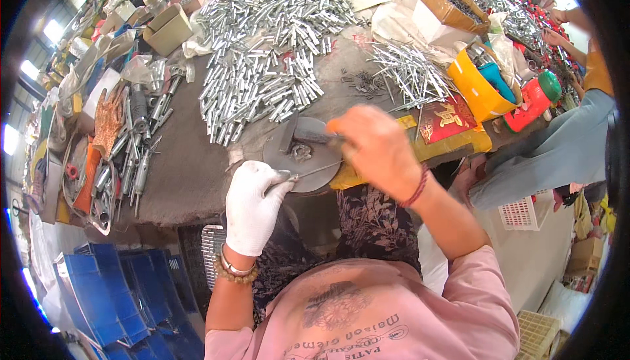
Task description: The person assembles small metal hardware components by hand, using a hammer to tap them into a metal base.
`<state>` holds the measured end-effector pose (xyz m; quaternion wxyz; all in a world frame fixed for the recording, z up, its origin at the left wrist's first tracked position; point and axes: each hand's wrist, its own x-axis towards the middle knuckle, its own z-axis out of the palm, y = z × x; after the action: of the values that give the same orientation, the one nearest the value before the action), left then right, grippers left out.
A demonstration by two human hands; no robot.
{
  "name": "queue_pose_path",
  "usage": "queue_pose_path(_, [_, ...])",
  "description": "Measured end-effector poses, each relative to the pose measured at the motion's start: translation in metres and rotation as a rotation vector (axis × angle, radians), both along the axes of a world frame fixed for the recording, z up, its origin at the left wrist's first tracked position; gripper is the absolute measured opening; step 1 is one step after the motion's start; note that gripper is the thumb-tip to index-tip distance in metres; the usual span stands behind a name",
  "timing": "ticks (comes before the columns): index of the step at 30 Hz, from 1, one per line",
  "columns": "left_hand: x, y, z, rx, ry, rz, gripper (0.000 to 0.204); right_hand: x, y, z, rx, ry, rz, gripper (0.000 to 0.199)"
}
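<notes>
Fingers of your white-gloved left hand (252, 206) pinch a thin metal rod (319, 170) near its left end, over a round grey plate (279, 155) at the near edge of the counter (187, 173). Your bare right hand (380, 148) is curled narrow just right of the plate (it is blurred, so I cannot tell what it holds). Beyond your hands, silver tubes (262, 87) spread toward the far edge; slim rods (413, 74) lie to their right, with a red packet (447, 122) nearer you. A yellow bucket (474, 84) leans toward the right edge; metal tools (141, 166) crowd the left.
</notes>
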<state>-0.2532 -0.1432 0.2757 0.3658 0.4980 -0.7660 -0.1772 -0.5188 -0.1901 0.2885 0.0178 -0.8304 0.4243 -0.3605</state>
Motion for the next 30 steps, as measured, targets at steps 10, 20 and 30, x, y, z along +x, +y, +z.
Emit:
queue_pose_path(10, [-0.002,0.002,0.002,-0.056,-0.001,0.006,0.013,-0.056,-0.054,-0.004,0.284,0.196,-0.502,0.017])
queue_pose_path(20, [-0.001,0.001,-0.001,-0.037,0.017,0.005,0.014,-0.051,-0.057,0.002,0.289,0.292,-0.495,0.017])
queue_pose_path(30, [0.000,0.003,-0.001,-0.043,0.007,0.013,0.015,-0.020,-0.021,0.007,0.098,0.073,-0.028,0.020])
